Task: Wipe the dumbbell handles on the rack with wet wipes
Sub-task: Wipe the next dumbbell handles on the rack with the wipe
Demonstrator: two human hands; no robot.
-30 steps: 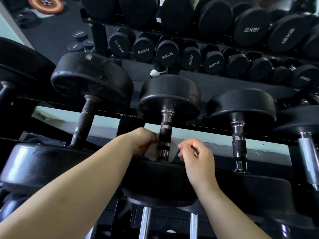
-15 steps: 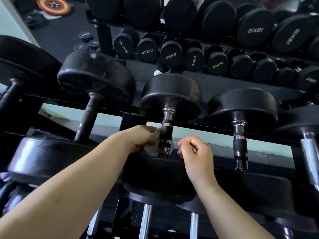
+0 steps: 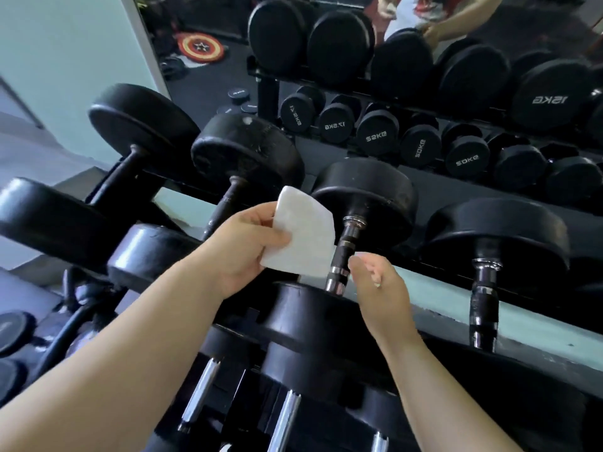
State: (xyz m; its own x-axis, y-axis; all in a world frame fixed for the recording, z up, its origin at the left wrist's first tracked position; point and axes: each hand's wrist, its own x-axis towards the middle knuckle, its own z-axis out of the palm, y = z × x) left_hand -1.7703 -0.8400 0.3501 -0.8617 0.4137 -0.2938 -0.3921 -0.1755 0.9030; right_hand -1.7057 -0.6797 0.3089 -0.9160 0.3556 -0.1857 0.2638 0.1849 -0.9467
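A white wet wipe [image 3: 303, 236] is pinched in my left hand [image 3: 241, 246] and held up flat just left of the middle dumbbell's handle [image 3: 342, 256]. That handle is chrome with black bands and runs between two black heads. My right hand [image 3: 381, 288] hovers just right of the handle's lower end, fingers loosely bent, holding nothing. To the left, another dumbbell has a dark handle [image 3: 225, 207]. A chrome-and-black handle [image 3: 484, 288] stands to the right.
The rack [image 3: 434, 282] carries several black dumbbells on this tier, and chrome handles [image 3: 284, 422] show on the tier below. A mirror [image 3: 424, 76] behind reflects more dumbbells and a person. Weights lie on the floor at lower left [image 3: 13, 331].
My left hand has pulled the wipe off the middle handle and lifted it up and left, now spread flat. My right hand let go of it and opened. The view swung left.
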